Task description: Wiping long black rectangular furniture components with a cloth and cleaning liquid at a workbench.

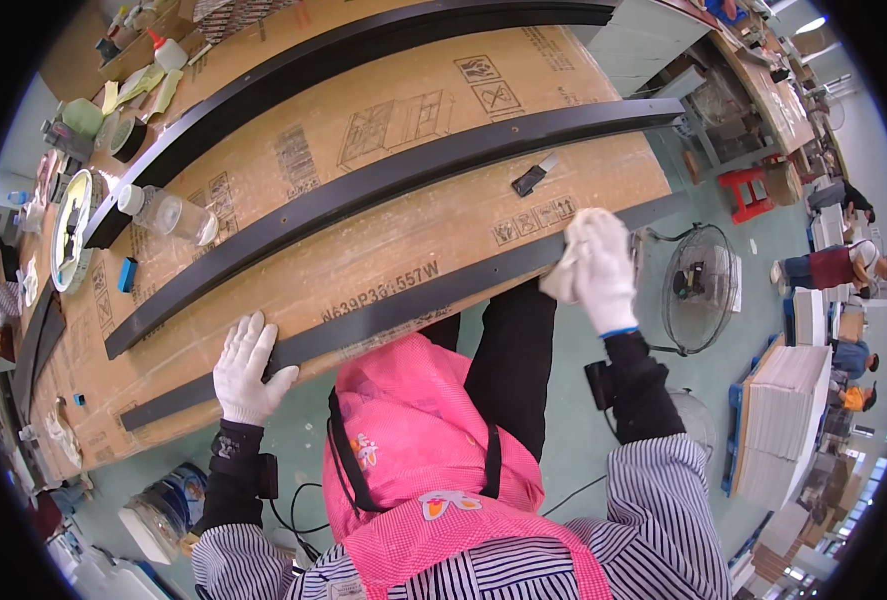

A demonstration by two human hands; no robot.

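Along the near edge of the cardboard-covered table [383,245] lies a long dark grey strip [403,312]. My left hand [250,370], in a white glove, rests flat across its left part with the fingers stretched and the thumb out. Over the right end, my gloved right hand [605,268] grips a crumpled off-white cloth [560,278] against the strip. A second dark strip [363,188] runs across the middle of the table, and a third dark piece [263,85] lies farther back. Between the near two strips sits a small black tool with a pale blade [529,180].
A clear bottle [178,217] lies on its side at the left, near a blue block [126,274] and an oval dish [71,232]. A glue bottle [168,52] stands at the back left. On the floor to the right are a fan [698,285] and a red stool [745,193].
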